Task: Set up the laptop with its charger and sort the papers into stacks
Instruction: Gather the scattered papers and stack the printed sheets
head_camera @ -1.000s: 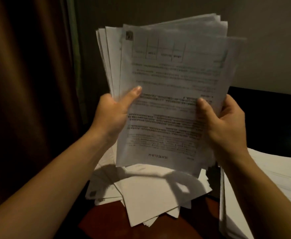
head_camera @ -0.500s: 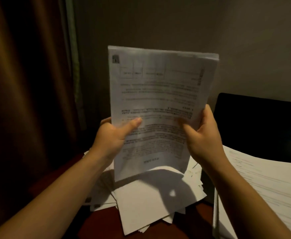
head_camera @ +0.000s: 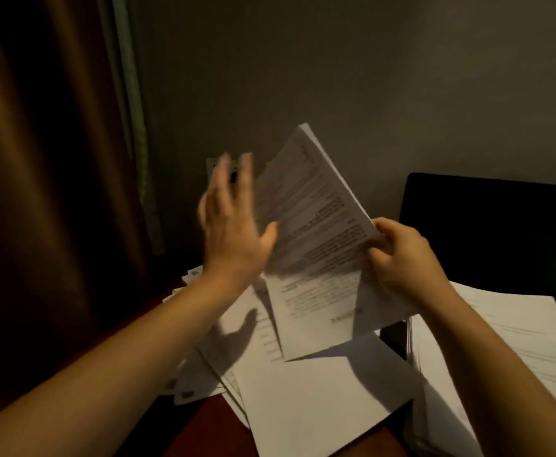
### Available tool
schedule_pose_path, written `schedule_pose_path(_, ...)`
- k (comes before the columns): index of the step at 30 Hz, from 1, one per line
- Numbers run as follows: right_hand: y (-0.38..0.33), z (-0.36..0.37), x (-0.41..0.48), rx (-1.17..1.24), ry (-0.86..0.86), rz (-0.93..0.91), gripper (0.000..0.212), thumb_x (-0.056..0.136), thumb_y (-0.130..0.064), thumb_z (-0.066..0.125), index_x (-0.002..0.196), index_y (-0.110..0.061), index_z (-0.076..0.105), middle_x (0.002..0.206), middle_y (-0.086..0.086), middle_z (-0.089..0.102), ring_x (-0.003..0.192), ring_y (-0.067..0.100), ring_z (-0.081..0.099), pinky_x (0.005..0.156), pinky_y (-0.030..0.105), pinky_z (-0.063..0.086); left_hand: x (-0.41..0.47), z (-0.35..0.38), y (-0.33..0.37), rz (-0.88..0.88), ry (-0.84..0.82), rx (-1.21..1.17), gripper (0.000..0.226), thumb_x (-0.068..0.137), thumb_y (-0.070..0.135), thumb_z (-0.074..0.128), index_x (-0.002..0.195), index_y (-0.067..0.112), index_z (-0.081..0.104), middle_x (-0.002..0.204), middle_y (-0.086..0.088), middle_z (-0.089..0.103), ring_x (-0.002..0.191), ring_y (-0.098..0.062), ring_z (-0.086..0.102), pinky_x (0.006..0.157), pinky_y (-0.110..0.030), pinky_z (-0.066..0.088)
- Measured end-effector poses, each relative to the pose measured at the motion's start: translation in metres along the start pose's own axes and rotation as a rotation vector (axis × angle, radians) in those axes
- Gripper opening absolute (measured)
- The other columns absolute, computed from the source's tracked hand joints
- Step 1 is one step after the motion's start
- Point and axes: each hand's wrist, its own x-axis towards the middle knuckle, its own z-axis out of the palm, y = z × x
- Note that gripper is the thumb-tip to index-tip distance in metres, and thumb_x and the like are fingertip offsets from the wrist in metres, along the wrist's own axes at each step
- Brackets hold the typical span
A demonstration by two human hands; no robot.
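My right hand [head_camera: 402,258] grips a thick bundle of printed papers [head_camera: 312,225] by its right edge, holding it tilted above the table. Beside the bundle's left edge my left hand [head_camera: 233,222] is raised with straight, spread fingers, blurred and holding nothing. Below the bundle a loose heap of white sheets [head_camera: 303,390] is scattered over the reddish-brown table [head_camera: 197,430]. A neater stack of papers [head_camera: 517,341] lies at the right. The black laptop [head_camera: 501,232] stands behind that stack against the wall. No charger is visible.
A brown curtain [head_camera: 39,192] hangs along the left side. A white wall socket [head_camera: 214,166] shows on the grey wall behind my left hand. The room is dim.
My left hand has let go of the bundle and opened beside it. The bundle, now held only by my right hand, has dropped lower and tilted to the right.
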Motion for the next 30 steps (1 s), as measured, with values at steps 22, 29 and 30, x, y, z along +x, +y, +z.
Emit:
schedule_pose_path(22, 0.063, -0.060, -0.043, 0.770, -0.048, 0.354, 0.046, 0.088, -0.028, 0.067, 0.132, -0.020, 0.056, 0.120, 0.003, 0.071, 0.102, 0.021, 0.071, 0.080, 0.039, 0.058, 0.011, 0.003, 0.086, -0.413, -0.373, -0.882, 0.021, 0.102, 0.032, 0.058, 0.105, 0.017, 0.073, 0.094, 0.002, 0.077, 0.083, -0.012, 0.075, 0.065, -0.029, 0.062)
schedule_pose_path(29, 0.086, -0.123, -0.083, 0.557, 0.097, 0.362, 0.015, 0.099, -0.019, 0.057, 0.112, -0.024, 0.060, 0.096, -0.003, 0.076, 0.088, 0.015, 0.074, 0.065, 0.032, 0.060, -0.057, 0.061, 0.141, -0.513, -0.575, -1.027, 0.029, 0.107, 0.036, 0.045, 0.104, 0.022, 0.070, 0.096, 0.007, 0.078, 0.091, -0.013, 0.074, 0.079, -0.038, 0.061)
schedule_pose_path(30, 0.093, -0.132, -0.091, 0.518, 0.053, 0.381, 0.016, 0.099, -0.020, 0.057, 0.114, -0.023, 0.061, 0.097, -0.003, 0.076, 0.089, 0.016, 0.074, 0.066, 0.034, 0.061, -0.063, 0.066, 0.145, -0.527, -0.610, -1.037, 0.028, 0.106, 0.035, 0.047, 0.104, 0.022, 0.071, 0.096, 0.007, 0.078, 0.091, -0.014, 0.075, 0.079, -0.039, 0.062)
